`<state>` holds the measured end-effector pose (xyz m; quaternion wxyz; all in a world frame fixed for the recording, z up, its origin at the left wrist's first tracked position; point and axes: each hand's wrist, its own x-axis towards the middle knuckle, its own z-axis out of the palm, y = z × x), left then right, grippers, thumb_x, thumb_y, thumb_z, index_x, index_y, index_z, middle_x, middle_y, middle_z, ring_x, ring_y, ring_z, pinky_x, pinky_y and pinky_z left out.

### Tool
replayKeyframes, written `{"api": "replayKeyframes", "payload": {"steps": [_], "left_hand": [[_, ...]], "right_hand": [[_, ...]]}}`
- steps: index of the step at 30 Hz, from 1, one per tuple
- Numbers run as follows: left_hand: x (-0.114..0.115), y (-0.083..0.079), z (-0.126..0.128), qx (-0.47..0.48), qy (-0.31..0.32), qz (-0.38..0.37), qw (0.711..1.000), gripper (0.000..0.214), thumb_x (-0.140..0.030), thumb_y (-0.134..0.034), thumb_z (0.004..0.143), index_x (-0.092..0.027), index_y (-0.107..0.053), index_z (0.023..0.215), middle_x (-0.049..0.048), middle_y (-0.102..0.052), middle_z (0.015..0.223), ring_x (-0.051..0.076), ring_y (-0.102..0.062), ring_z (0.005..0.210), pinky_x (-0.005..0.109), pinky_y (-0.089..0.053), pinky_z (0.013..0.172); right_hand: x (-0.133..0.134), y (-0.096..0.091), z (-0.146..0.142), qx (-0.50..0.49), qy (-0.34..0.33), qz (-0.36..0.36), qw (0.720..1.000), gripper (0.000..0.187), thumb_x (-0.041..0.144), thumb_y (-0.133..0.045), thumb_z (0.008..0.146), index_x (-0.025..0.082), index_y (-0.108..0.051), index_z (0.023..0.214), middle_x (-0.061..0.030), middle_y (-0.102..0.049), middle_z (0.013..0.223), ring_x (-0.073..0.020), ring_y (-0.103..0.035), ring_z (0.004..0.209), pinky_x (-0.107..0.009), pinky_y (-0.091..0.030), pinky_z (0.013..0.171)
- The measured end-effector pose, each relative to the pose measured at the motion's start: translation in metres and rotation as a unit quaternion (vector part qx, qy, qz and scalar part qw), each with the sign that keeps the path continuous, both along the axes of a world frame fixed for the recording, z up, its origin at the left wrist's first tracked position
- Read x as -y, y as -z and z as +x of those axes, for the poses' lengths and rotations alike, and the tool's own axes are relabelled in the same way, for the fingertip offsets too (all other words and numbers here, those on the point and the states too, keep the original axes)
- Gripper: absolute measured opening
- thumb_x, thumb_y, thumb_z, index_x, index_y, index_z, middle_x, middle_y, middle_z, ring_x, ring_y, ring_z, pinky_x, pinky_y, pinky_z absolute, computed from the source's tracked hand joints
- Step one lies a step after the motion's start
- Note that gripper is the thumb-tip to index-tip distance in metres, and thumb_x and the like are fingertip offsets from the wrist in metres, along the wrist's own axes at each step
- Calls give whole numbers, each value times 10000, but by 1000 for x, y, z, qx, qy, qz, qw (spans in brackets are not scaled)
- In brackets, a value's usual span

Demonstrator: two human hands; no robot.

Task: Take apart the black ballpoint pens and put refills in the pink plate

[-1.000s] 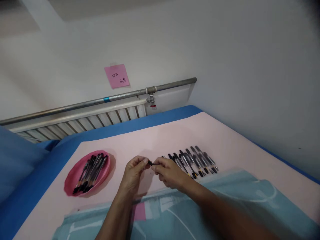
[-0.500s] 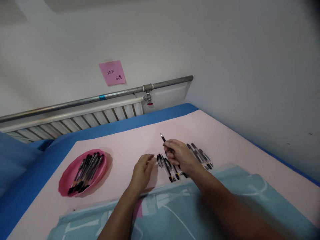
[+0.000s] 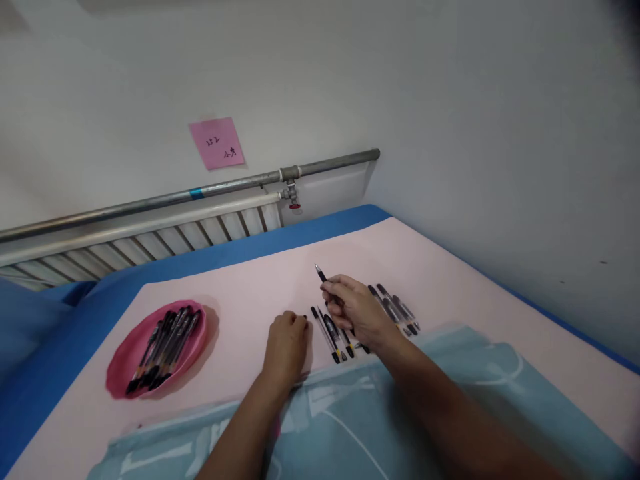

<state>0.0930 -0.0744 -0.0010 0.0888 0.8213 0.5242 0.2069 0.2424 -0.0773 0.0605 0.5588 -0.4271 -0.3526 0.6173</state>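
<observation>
In the head view my right hand (image 3: 357,308) is closed around an uncapped pen (image 3: 321,273), its metal tip pointing up and to the left. My left hand (image 3: 287,343) is closed with its back upward. A small black end of a pen cap (image 3: 305,317) shows at its fingertips; the rest is hidden. Between the hands several pens (image 3: 327,338) lie on the pink sheet, with a loose dark clip cap (image 3: 331,327) among them. Beyond my right wrist lies a second group of pens and clear caps (image 3: 395,309).
A pink scalloped bowl (image 3: 114,363) with several black pens stands at the left. Light blue patterned cloth (image 3: 345,427) covers the near edge of the pink surface (image 3: 240,307). Behind are a radiator (image 3: 200,233), a pipe (image 3: 235,185) and walls.
My left hand has closed its fingers on a pen cap that lay beside the pens. My right hand still holds the pen. The whole view has shifted slightly.
</observation>
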Motion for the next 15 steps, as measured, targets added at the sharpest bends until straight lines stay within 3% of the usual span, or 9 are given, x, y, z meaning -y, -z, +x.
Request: {"api": "replayKeyframes", "payload": {"steps": [4,8,10,12,15], "left_hand": [[-3,0,-14,83,-90,-45,991,181,-233,-449,798,-176,-614,850,96,-582,777,207,-522,720,294,-331,647],[-3,-8,-34,173,-173,-101,964,91,-245,-593,681,-174,-578,625,40,-541,600,167,-493,582,274,-309,584],[-3,-14,-41,264,-188,-166,931,112,-224,-639,620,-175,-555,566,9,-522,536,146,-484,535,264,-325,563],[-4,-21,-46,427,-177,-250,851,104,-201,-659,588,-169,-562,607,-8,-553,546,134,-520,542,257,-380,576],[-8,-30,-51,647,-134,-328,675,126,-163,-674,584,-147,-557,630,9,-623,634,142,-600,658,278,-464,679]], "right_hand": [[0,2,-2,35,-5,-3,999,147,284,-563,685,176,-466,703,56,-452,620,-22,-354,388,-128,-161,281],[1,5,-6,97,-20,-14,995,132,296,-531,710,186,-458,701,63,-433,588,-31,-335,385,-144,-169,307],[4,8,-11,154,-40,-13,987,117,297,-502,731,190,-464,702,69,-420,557,-38,-321,375,-160,-190,323],[7,11,-18,231,-66,12,971,98,280,-483,743,190,-482,704,66,-431,541,-48,-340,390,-174,-228,357],[14,18,-29,339,-92,92,932,91,249,-491,746,179,-523,698,49,-471,560,-73,-410,492,-188,-287,446]]}}
